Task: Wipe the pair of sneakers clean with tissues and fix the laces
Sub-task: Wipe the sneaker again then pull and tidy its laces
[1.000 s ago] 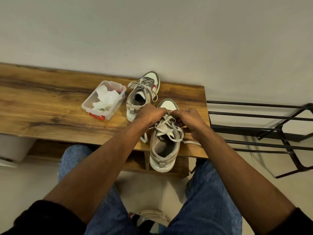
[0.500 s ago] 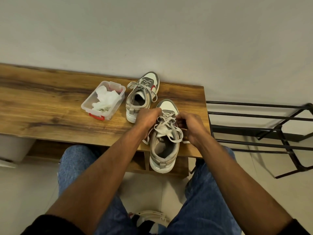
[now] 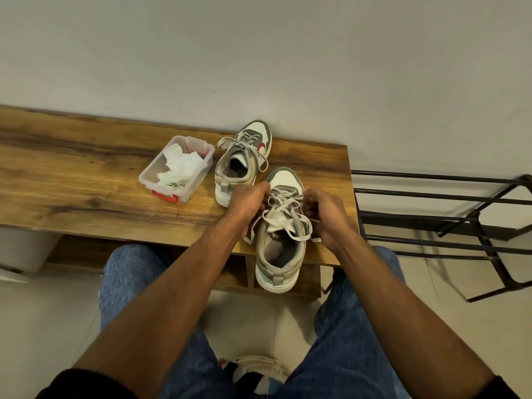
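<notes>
Two grey-and-white sneakers stand on a wooden bench (image 3: 86,180). The near sneaker (image 3: 279,254) points away from me, its heel hanging over the bench's front edge. Its loose white laces (image 3: 283,214) cross over the tongue. My left hand (image 3: 249,201) pinches the laces on the left side of the near sneaker. My right hand (image 3: 324,210) pinches them on the right side. The far sneaker (image 3: 241,165) sits behind and to the left, its laces tied in a bow.
A clear plastic box (image 3: 177,168) with red clips holds crumpled white tissues, left of the far sneaker. A black metal rack (image 3: 437,214) stands right of the bench. The wall runs right behind the bench. My jeans-covered knees are below the bench edge.
Both hands moved apart from the middle of the near sneaker's laces to its two sides and slid slightly toward me, drawing the laces outward. The sneakers and box stayed in place.
</notes>
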